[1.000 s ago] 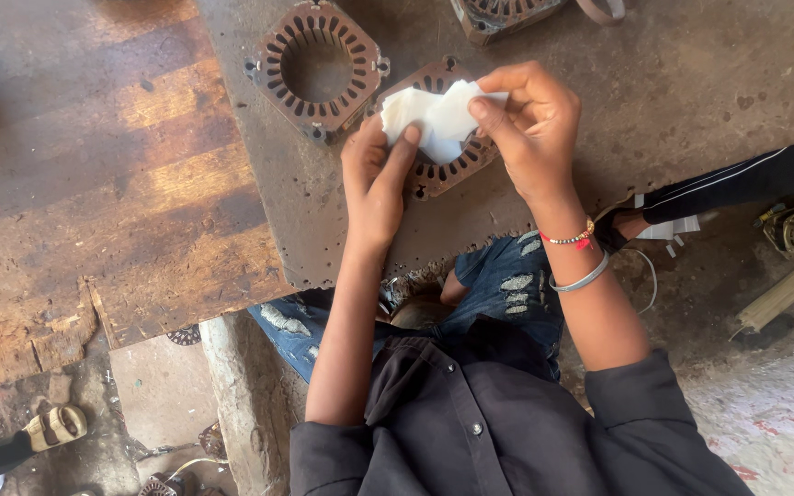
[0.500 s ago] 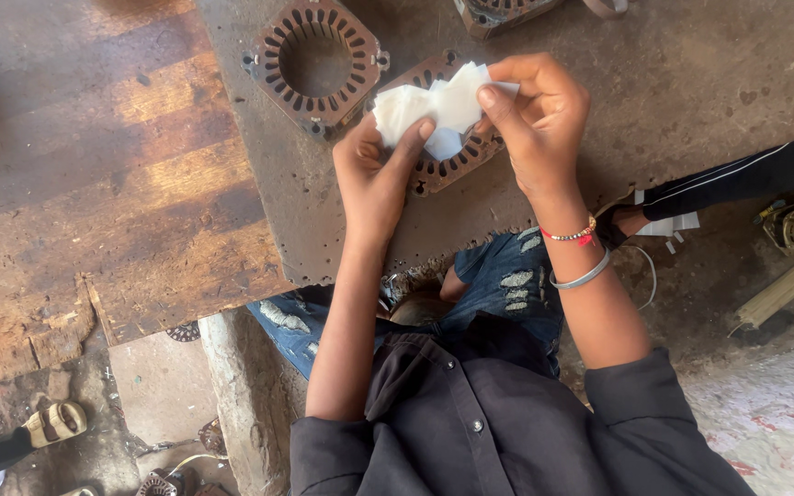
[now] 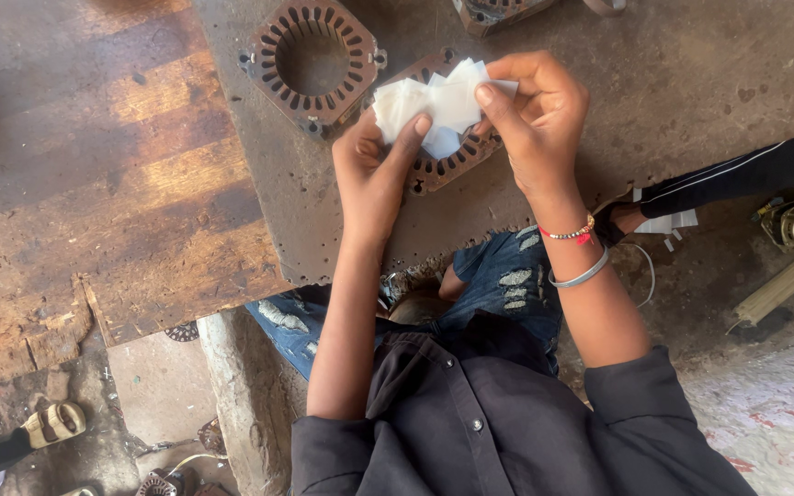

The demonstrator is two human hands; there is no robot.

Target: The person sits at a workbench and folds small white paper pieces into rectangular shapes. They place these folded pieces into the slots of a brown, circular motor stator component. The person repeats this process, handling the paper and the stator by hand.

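You are holding a small sheaf of white paper slips (image 3: 438, 106) in both hands, in the upper middle of the frame, and you seem to be at the step of fanning them out to free a single slip. Your left hand (image 3: 374, 174) is pinching the lower left edge of the sheaf, thumb pressing on its face, while your right hand (image 3: 535, 119) is closing thumb and fingers on the upper right corner. The slips are hovering just above a rusty slotted metal ring (image 3: 448, 156) lying on the dark counter (image 3: 673, 92), partly hiding it. A second slotted ring (image 3: 312, 62) is sitting just to the upper left, its round bore looking empty; nothing is showing in its slots that can be made out. Judging from this, the next move is calling for a light, careful peel with the right fingertips, since the thin slips are likely clinging together. More white slips (image 3: 668, 220) are lying at the right by a dark sleeve (image 3: 746, 174).
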